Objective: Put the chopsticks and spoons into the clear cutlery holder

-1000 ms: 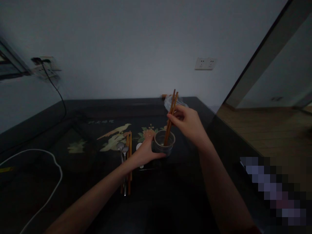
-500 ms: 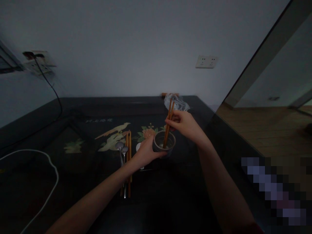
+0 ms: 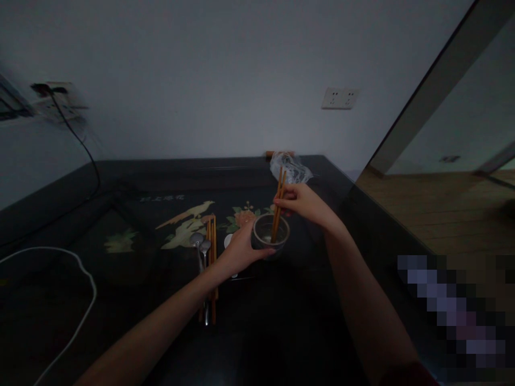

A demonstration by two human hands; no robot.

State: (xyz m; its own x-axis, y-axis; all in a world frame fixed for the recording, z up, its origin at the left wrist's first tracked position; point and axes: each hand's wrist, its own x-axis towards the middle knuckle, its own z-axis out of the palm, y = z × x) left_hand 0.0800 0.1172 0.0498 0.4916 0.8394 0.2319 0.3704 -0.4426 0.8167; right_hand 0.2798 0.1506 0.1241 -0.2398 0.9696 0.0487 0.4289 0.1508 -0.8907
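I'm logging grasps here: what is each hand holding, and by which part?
The left hand grips the small bowl by its left side wall; the right hand pinches the chopsticks near mid-shaft, tips inside the bowl.

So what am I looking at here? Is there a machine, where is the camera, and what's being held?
There is no machine: these are a person's two bare hands, filmed by one camera worn on the head that looks forward and down, so the arms reach in from the bottom edge. The left hand grips a small dark bowl. The right hand holds a pair of chopsticks with the tips down inside it. The bowl is at a black table painted with a bird and flowers. Two spoons and spare chopsticks lie left of the bowl, and a clear plastic bag lies behind it.
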